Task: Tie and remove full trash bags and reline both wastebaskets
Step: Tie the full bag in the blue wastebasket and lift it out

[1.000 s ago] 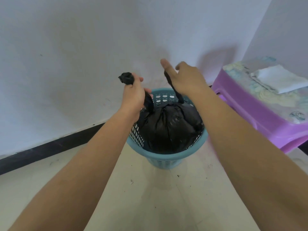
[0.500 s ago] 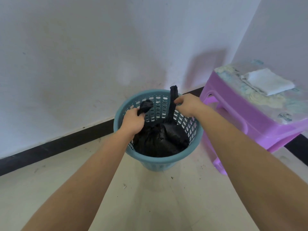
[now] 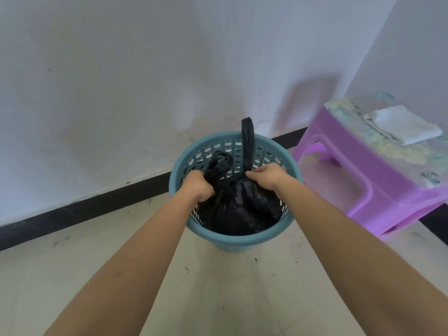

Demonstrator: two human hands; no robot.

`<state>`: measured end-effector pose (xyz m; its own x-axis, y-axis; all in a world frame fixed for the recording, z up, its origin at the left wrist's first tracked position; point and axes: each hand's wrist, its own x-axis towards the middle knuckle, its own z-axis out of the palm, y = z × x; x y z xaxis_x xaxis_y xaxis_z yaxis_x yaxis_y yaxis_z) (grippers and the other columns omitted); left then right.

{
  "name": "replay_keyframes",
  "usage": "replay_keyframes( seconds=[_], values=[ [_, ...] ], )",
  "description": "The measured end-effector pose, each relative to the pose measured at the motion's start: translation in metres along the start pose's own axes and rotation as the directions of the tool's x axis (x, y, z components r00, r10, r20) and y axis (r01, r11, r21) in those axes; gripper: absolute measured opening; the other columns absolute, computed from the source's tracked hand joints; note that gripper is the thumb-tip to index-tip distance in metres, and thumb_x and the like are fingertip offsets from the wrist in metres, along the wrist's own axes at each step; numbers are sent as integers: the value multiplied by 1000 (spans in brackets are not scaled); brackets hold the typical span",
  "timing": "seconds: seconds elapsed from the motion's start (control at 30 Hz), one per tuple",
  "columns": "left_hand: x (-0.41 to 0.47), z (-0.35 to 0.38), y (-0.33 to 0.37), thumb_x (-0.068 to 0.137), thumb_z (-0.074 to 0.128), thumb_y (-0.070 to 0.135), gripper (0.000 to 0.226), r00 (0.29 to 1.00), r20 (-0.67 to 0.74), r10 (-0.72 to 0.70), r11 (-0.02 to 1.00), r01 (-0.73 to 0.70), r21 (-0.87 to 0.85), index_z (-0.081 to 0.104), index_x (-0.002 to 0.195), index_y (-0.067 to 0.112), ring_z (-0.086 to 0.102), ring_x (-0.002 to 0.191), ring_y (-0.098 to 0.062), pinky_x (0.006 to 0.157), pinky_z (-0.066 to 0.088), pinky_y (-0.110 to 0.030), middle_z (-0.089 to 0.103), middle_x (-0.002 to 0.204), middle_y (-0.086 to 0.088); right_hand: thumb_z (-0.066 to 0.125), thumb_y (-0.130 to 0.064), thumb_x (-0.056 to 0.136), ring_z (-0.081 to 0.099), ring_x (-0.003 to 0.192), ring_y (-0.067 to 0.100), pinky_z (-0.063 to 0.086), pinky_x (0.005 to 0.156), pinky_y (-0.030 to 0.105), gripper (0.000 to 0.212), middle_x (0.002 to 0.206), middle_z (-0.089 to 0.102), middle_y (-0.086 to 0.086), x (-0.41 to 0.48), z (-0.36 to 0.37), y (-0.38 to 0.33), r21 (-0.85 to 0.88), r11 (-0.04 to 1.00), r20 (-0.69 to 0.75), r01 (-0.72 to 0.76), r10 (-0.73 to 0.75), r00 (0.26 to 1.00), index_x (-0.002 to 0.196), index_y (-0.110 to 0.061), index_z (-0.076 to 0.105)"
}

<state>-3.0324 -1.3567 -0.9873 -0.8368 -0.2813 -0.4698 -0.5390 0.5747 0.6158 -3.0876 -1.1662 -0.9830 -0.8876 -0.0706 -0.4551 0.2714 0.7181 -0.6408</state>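
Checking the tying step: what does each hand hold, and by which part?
The black trash bag: left hand grips one twisted top end, right hand pinches the base of the other, upright end.

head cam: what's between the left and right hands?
Head view: just the gathered top of the black trash bag, in the blue wastebasket; the left hand and right hand each grip one twisted tail.
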Motion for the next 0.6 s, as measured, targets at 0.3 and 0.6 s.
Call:
replay_keyframes(
  seconds=[0.3, 0.6],
  values=[
    [4, -8, 19, 97, 61, 21, 12, 973, -191, 130, 648, -230, -726, 68, 95, 11, 71, 80, -17, 63, 53, -23, 76, 85, -1, 53, -36, 98, 66, 98, 17, 51, 88, 37, 26, 99, 72, -3, -5, 4, -4, 539, 811, -312, 226, -57, 948, 111, -18, 67],
    [15, 8, 22, 103, 47, 38, 35, 992, -60, 115, 555, -114, -824, 64, 103, 8, 74, 77, -16, 72, 56, -31, 77, 82, 0, 50, -39, 99, 65, 92, 13, 51, 81, 35, 14, 94, 69, -7, -1, 4, 3, 365, 886, -308, 286, -175, 935, 98, -29, 59]
  ],
)
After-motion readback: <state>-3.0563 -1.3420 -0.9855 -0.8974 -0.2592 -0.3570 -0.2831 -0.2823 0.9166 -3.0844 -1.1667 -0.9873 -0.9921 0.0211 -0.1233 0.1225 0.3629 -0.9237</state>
